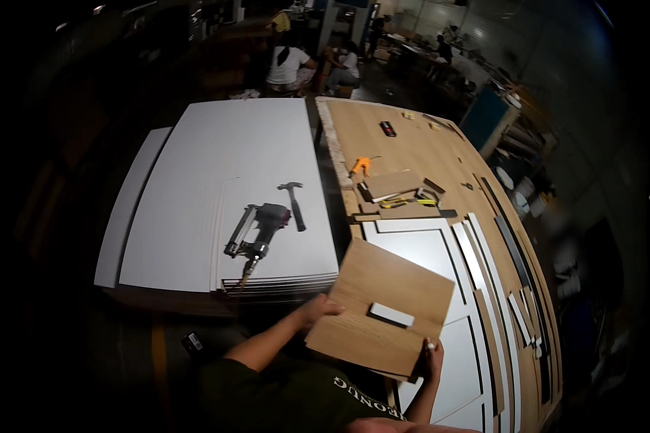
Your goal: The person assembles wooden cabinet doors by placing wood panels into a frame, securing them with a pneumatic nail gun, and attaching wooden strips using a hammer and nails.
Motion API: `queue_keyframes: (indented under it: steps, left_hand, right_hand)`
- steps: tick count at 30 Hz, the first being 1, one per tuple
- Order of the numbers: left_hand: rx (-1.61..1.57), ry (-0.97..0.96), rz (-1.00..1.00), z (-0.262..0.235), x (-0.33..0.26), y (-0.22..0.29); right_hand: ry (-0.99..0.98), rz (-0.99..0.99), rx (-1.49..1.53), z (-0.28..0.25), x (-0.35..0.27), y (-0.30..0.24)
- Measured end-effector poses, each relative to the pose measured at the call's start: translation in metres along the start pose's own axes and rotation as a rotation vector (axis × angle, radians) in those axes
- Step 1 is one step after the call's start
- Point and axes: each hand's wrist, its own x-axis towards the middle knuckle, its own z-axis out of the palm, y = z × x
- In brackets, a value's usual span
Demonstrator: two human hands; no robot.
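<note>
Head view: the left hand [319, 310] was partly closed, gripping the left edge of a wood-grain panel [390, 278]; the right hand [432, 356] gripped its lower right corner. The panel, bearing a short white strip [392, 315], was held over the near-left side of the bench [390, 155].

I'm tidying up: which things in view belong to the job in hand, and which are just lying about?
In hand:
flat brown wood-grain board, held by left hand and right hand
small white rectangular piece, apparently on it

Probably just lying about:
dark grey nail gun
black claw hammer
orange pistol-shaped tool
</note>
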Motion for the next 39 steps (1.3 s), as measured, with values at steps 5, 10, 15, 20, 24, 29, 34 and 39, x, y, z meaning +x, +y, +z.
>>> queue_keyframes:
  steps: [5,10,15,20,24,29,34,39]
  left_hand:
    - [0.076,0.388,0.245,-0.13,-0.07,0.016]
    - [-0.29,0.76,0.41,-0.217,-0.127,0.054]
    - [-0.466,0.945,0.623,-0.334,-0.162,0.04]
    - [-0.525,1.036,0.62,-0.429,-0.184,-0.005]
    - [-0.502,1.274,0.48,-0.45,-0.183,-0.046]
    - [-0.519,0.75,-0.016,-0.451,-0.21,-0.049]
    - [0.208,0.602,-0.492,-0.416,-0.172,-0.03]
    - [0.061,-0.285,-0.423,-0.052,-0.029,-0.001]
  right_hand:
    - [-0.358,0.056,-0.033,0.127,0.041,-0.058]
    - [-0.414,0.134,-0.045,0.18,0.049,-0.041]
    - [-0.496,0.294,-0.054,0.216,0.025,0.001]
    - [-0.477,0.394,-0.144,0.219,-0.004,0.006]
    - [-0.412,0.42,-0.114,0.206,-0.003,0.023]
    - [-0.339,0.152,-0.368,0.178,-0.009,0.035]
    - [-0.199,-0.257,-0.384,0.196,-0.04,-0.086]
    - [-0.248,-0.883,-0.307,0.193,-0.082,-0.168]
